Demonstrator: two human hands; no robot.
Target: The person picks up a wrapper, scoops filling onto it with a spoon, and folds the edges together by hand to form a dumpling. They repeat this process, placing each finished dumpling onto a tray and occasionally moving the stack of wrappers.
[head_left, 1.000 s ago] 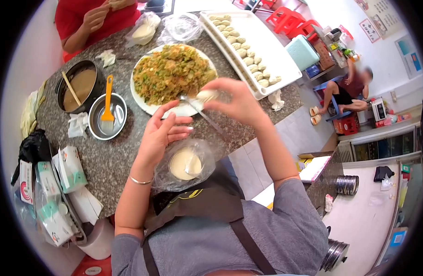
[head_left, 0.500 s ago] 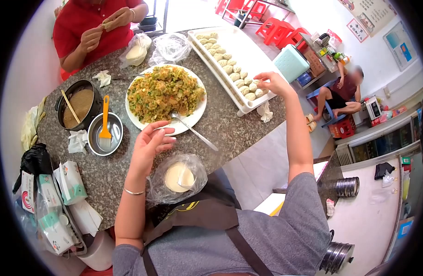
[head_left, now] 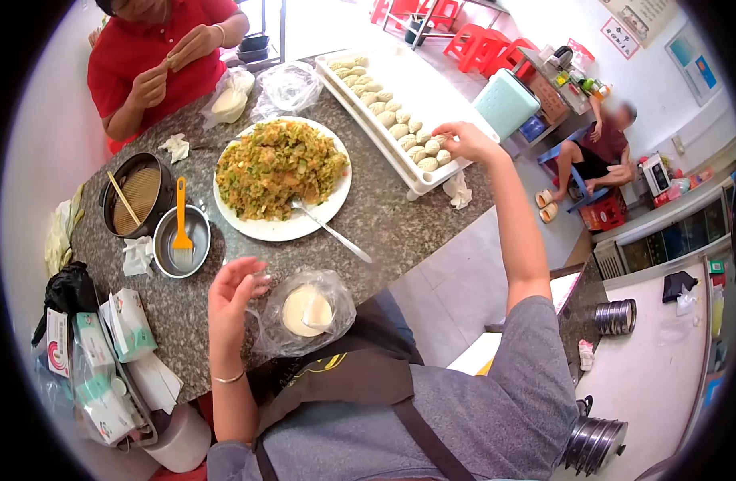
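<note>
Closest to the camera, the left hand (head_left: pixel 233 295) was up over the near edge of the granite desk (head_left: pixel 384 216), fingers loosely spread and holding nothing, right beside a clear plastic bag of round dough wrappers (head_left: pixel 305 311) that sat at the desk edge. A bit further in was the big white plate of chopped green and orange filling (head_left: pixel 280 170) with a metal spoon (head_left: pixel 329 231) lying half on it, handle pointing back toward the person. Left of that plate sat a small metal bowl with an orange brush (head_left: pixel 180 232) and a dark pot with a stick in it (head_left: pixel 135 192). The right hand (head_left: pixel 462 141) was stretched out to the long white tray (head_left: pixel 456 100), fingertips down at the nearest end of the row of folded dumplings (head_left: pixel 392 112); couldn't tell if it was pinching one or just touching. At the far end another person in a red shirt (head_left: pixel 135 48) had both hands together at something small.
</note>
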